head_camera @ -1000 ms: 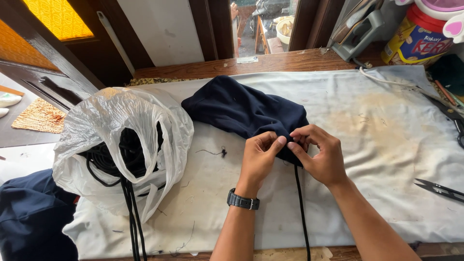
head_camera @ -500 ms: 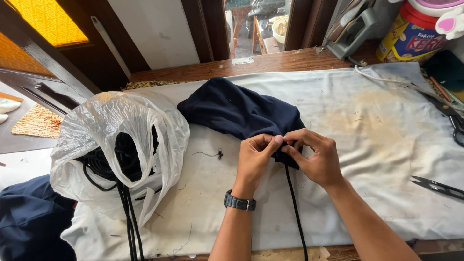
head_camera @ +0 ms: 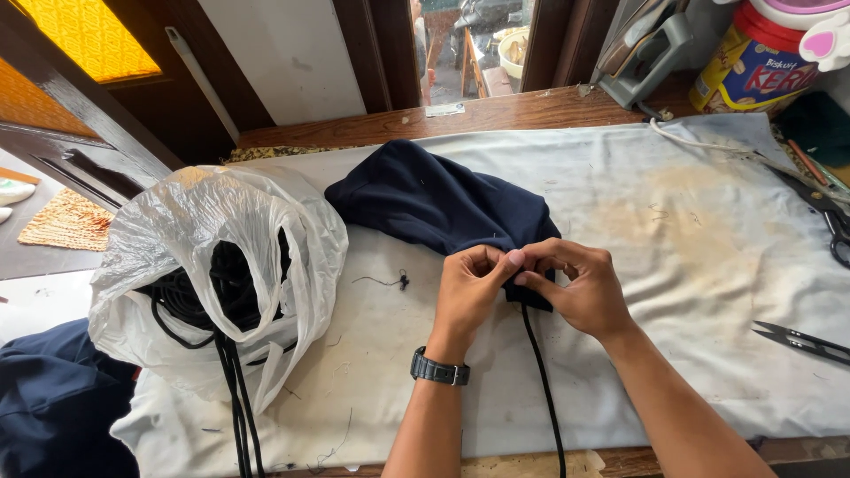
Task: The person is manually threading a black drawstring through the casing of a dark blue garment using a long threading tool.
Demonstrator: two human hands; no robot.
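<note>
Left hand (head_camera: 472,281) and right hand (head_camera: 580,288): both grips pinched together on edge of navy garment (head_camera: 443,204), at black cord (head_camera: 542,381) entry; cord trails from grip toward body, off worktop (head_camera: 673,230) edge. Risk: cord slips out of hem if pinch loosens; hanging cord weight could tug it free. Plastic bag (head_camera: 204,257) well left of grip

white plastic bag (head_camera: 221,257) | left on cloth | round yellow-blue-red tub (head_camera: 753,66) | far right

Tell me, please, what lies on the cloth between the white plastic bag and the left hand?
In the head view, a short black thread scrap lies on the pale cloth between the plastic bag and the left hand; otherwise only bare cloth.
</note>
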